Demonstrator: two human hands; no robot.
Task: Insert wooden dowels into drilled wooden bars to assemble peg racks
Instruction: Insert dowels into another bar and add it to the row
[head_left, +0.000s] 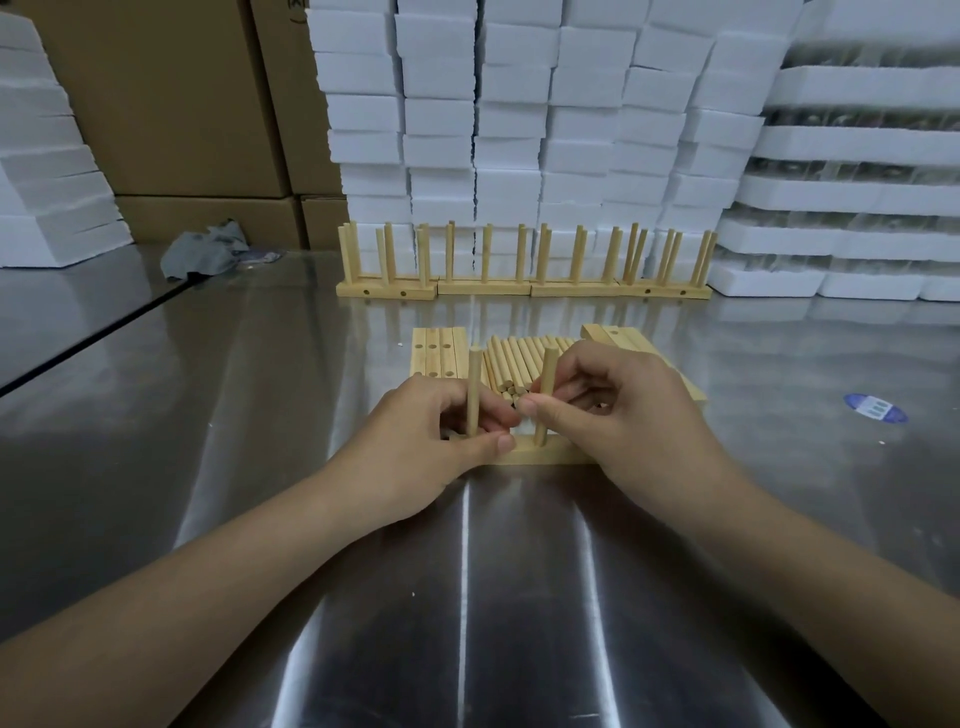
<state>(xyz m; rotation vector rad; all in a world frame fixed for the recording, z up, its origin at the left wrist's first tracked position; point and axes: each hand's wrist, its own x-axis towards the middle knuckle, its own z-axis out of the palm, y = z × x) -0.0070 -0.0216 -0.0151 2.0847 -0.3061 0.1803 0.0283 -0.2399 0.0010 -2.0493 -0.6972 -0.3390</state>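
A drilled wooden bar (540, 457) lies across the steel table in front of me. Two dowels stand upright in it. My left hand (431, 441) pinches the left dowel (474, 384) near its base, thumb against the bar's front face. My right hand (623, 415) pinches the right dowel (546, 384) at mid-height. Behind my hands lies a pile of loose dowels (519, 364), with a stack of drilled bars (439, 353) to its left and more bars (623, 338) to its right, partly hidden by my right hand.
Several finished peg racks (519, 270) stand in a row at the back, before stacked white foam blocks (519, 114). Cardboard boxes (171, 104) and a grey rag (205, 249) are at the back left. A blue sticker (875, 408) lies on the table (467, 597) at right.
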